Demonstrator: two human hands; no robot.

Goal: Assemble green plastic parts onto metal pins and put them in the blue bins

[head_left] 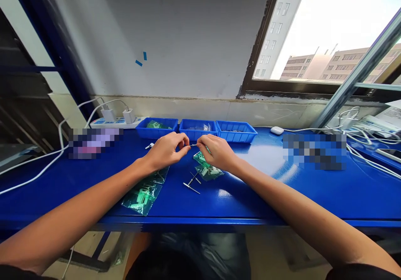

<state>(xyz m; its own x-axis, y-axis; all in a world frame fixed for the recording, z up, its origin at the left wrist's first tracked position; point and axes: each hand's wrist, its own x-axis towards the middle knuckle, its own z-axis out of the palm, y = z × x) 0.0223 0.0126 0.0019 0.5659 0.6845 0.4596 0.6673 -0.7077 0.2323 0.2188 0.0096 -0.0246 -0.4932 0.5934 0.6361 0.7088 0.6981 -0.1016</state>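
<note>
My left hand [167, 150] and my right hand [216, 150] meet over the middle of the blue table, both closed in a pinch. A thin metal pin [193, 145] spans the gap between their fingertips; its ends are hidden by the fingers. Below my right hand lies a green-tinted plastic bag [209, 172] of small parts. Another such bag [142, 196], holding pale slim pieces, rests under my left forearm. Several loose metal pins [191, 187] lie crossed on the table between the bags. Beyond my left hand is a small silvery item [149, 145].
Three blue bins stand along the wall: a left bin [156, 134] with green bags, a middle bin [198, 135] with clear plastic, a right bin [236, 137] with small dark parts. A power strip [117, 122] sits back left; a white earbud case [277, 130] and cables lie right.
</note>
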